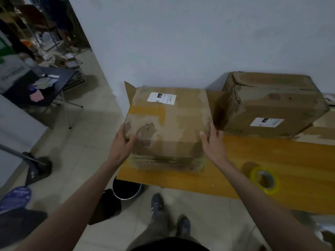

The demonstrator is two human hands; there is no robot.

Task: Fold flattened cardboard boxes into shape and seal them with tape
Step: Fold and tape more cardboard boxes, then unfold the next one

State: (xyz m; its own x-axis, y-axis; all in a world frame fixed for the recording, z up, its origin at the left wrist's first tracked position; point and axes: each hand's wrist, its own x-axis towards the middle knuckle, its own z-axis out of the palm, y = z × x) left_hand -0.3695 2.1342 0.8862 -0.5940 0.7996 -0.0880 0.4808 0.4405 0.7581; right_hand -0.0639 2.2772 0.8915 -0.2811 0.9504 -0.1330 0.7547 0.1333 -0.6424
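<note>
A worn brown cardboard box (pixel 168 124) stands on the near left corner of a smooth yellow-orange wooden table (pixel 272 160), its outer paper torn away in patches so the ribbed corrugation shows near the front left edge. Pale, scuffed strips of old tape cross its top, and a side flap (pixel 129 91) stands up at the far left while another opens out at the right. The left hand (pixel 121 144) grips the box's near left corner, thumb on the top face and fingers curled around the side. The right hand (pixel 213 142) presses against the near right edge with fingers fairly straight and the thumb spread onto the top; it holds the box between itself and the left hand. A white shipping label (pixel 161 97) with a small black block sits on the far part of the top; its print is too blurred to read. To the right, touching the open flap, lies a bigger, crumpled cardboard carton (pixel 275 105) with a similar white label, also unreadable. A roll of yellowish clear packing tape (pixel 264 180) lies flat on the table, near the right forearm, well apart from the box.
</note>
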